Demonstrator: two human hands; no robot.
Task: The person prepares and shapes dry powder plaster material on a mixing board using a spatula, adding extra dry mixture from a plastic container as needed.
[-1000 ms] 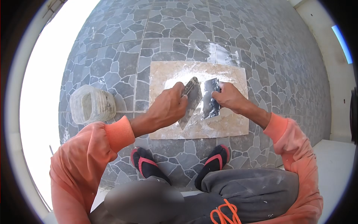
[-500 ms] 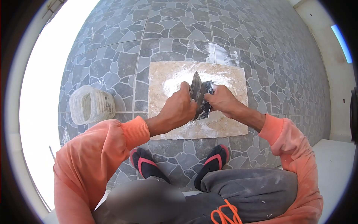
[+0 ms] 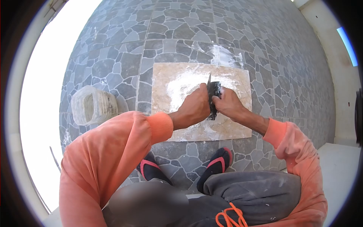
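Head view, and we looked straight down over a crouched person's arms. The left hand (image 3: 194, 108) was closed tight around the left blade (image 3: 209, 81), which stood edge-on to us, a thin dark line rising above the knuckles. The right hand (image 3: 227, 104) was clenched on the right blade (image 3: 215, 90), broad, dark and smeared with white. The two blades met face to edge between the hands, above the middle of the slab (image 3: 236, 126), a beige slab lying flat on the floor (image 3: 113, 68). A white patch of paste (image 3: 181, 85) spread across the slab, just left of the blades.

Now the risks, as we judged them. The hands sat very close together, fingers right beside bare metal, so a slip of one blade along the other could nick a knuckle. Any paste pushed off the right blade could miss the slab and land on the patterned floor, or on the sandals (image 3: 221, 160) planted just below the slab's near edge. The tub (image 3: 92, 108) stood well apart on the left, a long reach from that crouch, and leaning for it could tip the balance.

Writing? We found none: no brand or label could be read on blades, tub or clothing.
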